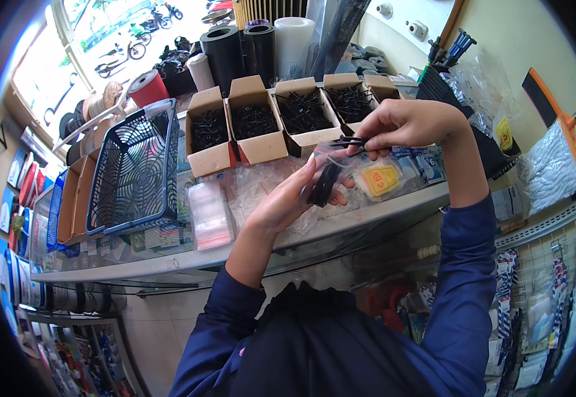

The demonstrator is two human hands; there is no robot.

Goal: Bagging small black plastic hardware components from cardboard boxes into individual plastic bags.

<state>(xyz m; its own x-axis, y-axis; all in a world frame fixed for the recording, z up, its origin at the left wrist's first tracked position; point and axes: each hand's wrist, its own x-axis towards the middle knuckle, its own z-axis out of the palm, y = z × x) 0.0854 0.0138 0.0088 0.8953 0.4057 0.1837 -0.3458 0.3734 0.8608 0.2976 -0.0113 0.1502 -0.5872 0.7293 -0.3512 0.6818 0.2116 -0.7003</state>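
My left hand (288,193) holds a small clear zip bag (323,181) with black screws or similar slim black pieces inside. At the bag's mouth, my right hand (392,129) pinches several more slim black pieces (352,142). Beyond the hands stand several open cardboard boxes (263,149) in a row, filled with black screws (303,113). A stack of empty zip bags (210,213) lies left of my left hand, and loose clear plastic bags (253,191) lie under and beside it. A plastic packet with a yellow label (380,179) is just below my right hand.
A dark blue plastic basket (171,198) stands on the glass counter (169,265) at the left, by a brown cardboard box (73,203). Rolls of black sheeting (222,54) and clear film (293,47) stand behind the screw boxes. A wrapped mop head (551,168) is at the right.
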